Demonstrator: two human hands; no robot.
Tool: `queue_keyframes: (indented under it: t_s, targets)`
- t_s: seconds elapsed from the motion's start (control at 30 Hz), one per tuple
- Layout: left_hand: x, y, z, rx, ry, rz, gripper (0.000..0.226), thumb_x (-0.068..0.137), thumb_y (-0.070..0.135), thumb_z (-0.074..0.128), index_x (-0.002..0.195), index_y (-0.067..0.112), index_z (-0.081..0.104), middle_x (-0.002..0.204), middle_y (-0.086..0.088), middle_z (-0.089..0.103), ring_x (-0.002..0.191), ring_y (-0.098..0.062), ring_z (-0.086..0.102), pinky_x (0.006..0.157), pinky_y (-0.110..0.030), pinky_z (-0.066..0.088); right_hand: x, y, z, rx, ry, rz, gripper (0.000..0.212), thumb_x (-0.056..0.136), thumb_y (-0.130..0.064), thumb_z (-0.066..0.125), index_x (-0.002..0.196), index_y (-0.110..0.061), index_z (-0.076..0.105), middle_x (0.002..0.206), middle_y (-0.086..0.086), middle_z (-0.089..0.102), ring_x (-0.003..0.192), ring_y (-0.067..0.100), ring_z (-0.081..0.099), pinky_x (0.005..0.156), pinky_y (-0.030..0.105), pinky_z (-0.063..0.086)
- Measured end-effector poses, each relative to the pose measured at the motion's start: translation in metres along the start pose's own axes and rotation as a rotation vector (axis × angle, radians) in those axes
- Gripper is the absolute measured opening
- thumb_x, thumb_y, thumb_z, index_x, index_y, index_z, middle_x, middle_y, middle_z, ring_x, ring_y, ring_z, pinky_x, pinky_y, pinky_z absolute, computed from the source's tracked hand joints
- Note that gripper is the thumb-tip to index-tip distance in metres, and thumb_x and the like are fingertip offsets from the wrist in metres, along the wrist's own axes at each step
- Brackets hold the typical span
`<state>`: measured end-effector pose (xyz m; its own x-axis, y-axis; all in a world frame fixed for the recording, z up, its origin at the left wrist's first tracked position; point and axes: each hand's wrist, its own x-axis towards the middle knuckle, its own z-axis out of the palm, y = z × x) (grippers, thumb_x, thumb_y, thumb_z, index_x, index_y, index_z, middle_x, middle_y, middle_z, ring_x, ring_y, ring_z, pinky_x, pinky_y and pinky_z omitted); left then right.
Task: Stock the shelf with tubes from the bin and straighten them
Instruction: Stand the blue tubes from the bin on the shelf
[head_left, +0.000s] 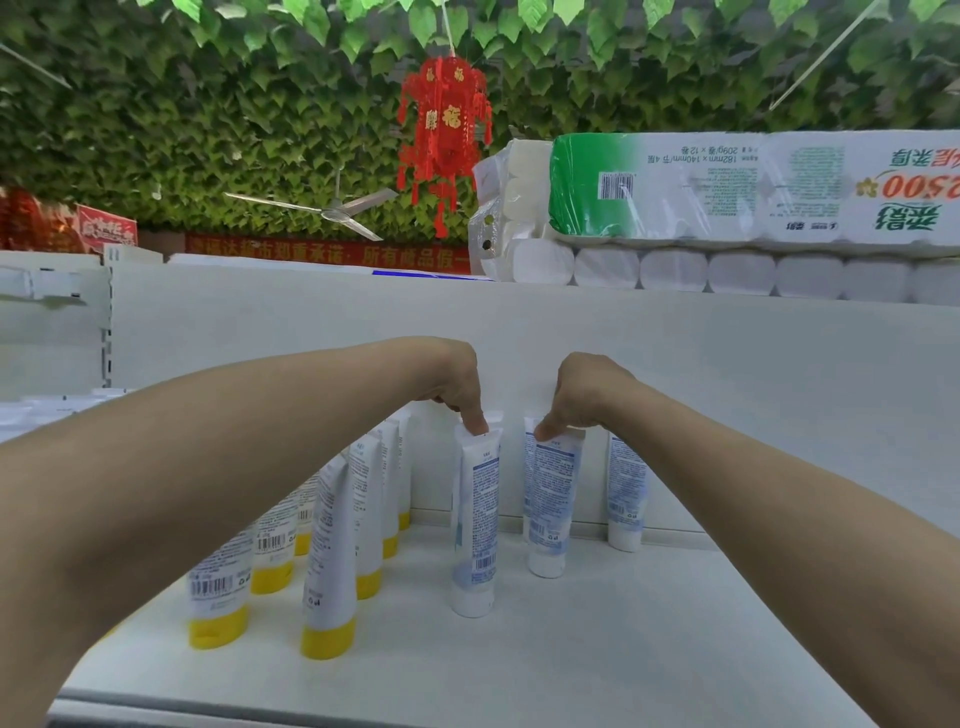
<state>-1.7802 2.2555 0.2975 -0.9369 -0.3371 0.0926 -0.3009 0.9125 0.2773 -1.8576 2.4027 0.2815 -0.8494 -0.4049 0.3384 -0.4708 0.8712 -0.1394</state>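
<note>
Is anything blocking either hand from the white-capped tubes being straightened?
Nothing visible. The left hand pinches the top of the nearer white-capped tube, and the right hand pinches the second white-capped tube. The yellow-capped tubes stand apart to the left.

Light: bright, even and diffuse, falling from above; no hard shadows.
Shadows: a soft, faint patch at the foot of each tube (474, 519) on the white shelf (597, 649).
Glare: pale sheen on the plastic wrap of the tissue packs (727, 187), far right; back panel (727, 364) slightly washed out.
Distortion: wide-angle; the panel's top edge bows, and the forearms (182, 493) swell at the near left and right edges.
Focus: centre sharp, barcodes clear, small print unreadable; far foliage (156, 130) and left edge soft.
</note>
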Motion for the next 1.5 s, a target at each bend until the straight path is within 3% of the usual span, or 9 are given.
queue_keyframes:
  t_s: [0.13,0.33,0.47,0.77,0.93,1.1,1.17,1.3,1.5]
  targets:
    - [-0.005,0.0,0.0,-0.018,-0.008,-0.008,0.055,0.075,0.032,0.082,0.118,0.003,0.063,0.121,-0.009,0.065,0.107,-0.027,0.058,0.086,-0.035,0.044,-0.001,-0.004,0.002,0.003,-0.006,0.001,0.051,0.064,-0.046,0.088,0.072,-0.018,0.046,0.086,0.002,0.057,0.089,0.028,0.06,0.08,0.034,0.053]
    - [-0.014,-0.002,-0.001,-0.053,-0.009,-0.009,0.059,0.077,0.035,0.08,0.121,0.003,0.059,0.127,-0.01,0.063,0.119,-0.029,0.056,0.093,-0.038,0.044,-0.001,-0.002,0.002,0.07,0.001,0.009,0.05,0.066,-0.047,0.087,0.074,-0.017,0.048,0.081,0.0,0.055,0.088,0.026,0.058,0.073,0.031,0.047]
    - [-0.022,-0.004,-0.008,-0.109,0.018,-0.009,0.038,0.078,0.033,0.08,0.099,0.007,0.063,0.132,-0.012,0.059,0.124,-0.03,0.052,0.093,-0.037,0.041,0.0,0.009,-0.003,0.159,0.06,0.019,0.042,0.066,-0.047,0.084,0.082,-0.013,0.065,0.087,0.003,0.067,0.085,0.024,0.062,0.073,0.03,0.051]
    - [-0.049,-0.005,-0.017,-0.103,0.01,-0.022,0.032,0.076,0.047,0.077,0.084,0.016,0.072,0.117,-0.006,0.061,0.109,-0.026,0.05,0.088,-0.037,0.04,0.007,0.07,0.001,0.192,0.213,0.272,0.049,0.069,-0.048,0.083,0.102,-0.016,0.068,0.1,0.008,0.065,0.112,0.032,0.053,0.088,0.037,0.052]
    - [-0.053,-0.005,-0.016,-0.105,0.026,-0.027,0.034,0.075,0.049,0.078,0.083,0.017,0.073,0.108,-0.003,0.06,0.105,-0.024,0.049,0.087,-0.037,0.04,0.003,0.085,0.016,0.181,0.191,0.355,0.041,0.075,-0.041,0.08,0.092,-0.015,0.054,0.088,0.007,0.048,0.119,0.031,0.046,0.081,0.035,0.044]
    - [-0.054,-0.007,-0.015,-0.104,0.044,-0.035,0.037,0.073,0.052,0.078,0.085,0.017,0.075,0.109,-0.003,0.062,0.108,-0.025,0.051,0.089,-0.037,0.043,0.007,0.086,0.023,0.144,0.242,0.357,0.027,0.078,-0.029,0.073,0.083,-0.015,0.051,0.092,0.006,0.055,0.116,0.029,0.047,0.078,0.033,0.044]
    - [-0.056,-0.008,-0.015,-0.103,0.048,-0.035,0.039,0.072,0.053,0.078,0.087,0.016,0.076,0.109,-0.003,0.062,0.108,-0.025,0.052,0.09,-0.038,0.044,0.009,0.086,0.022,0.174,0.241,0.357,0.029,0.077,-0.029,0.073,0.076,-0.016,0.047,0.082,0.004,0.05,0.114,0.029,0.048,0.078,0.033,0.044]
    - [-0.06,-0.01,-0.017,-0.103,0.046,-0.048,0.041,0.073,0.053,0.077,0.09,0.016,0.076,0.111,-0.004,0.062,0.108,-0.025,0.052,0.091,-0.038,0.044,0.013,0.079,0.02,0.194,0.223,0.328,0.038,0.075,-0.036,0.078,0.074,-0.017,0.045,0.096,0.006,0.057,0.111,0.029,0.052,0.08,0.034,0.048]
    - [-0.063,-0.013,-0.019,-0.131,0.058,-0.053,0.042,0.072,0.053,0.077,0.09,0.015,0.076,0.108,-0.004,0.062,0.106,-0.025,0.051,0.089,-0.038,0.042,0.015,0.069,0.024,0.192,0.228,0.309,0.03,0.075,-0.029,0.076,0.075,-0.016,0.048,0.094,0.007,0.057,0.108,0.029,0.053,0.078,0.033,0.047]
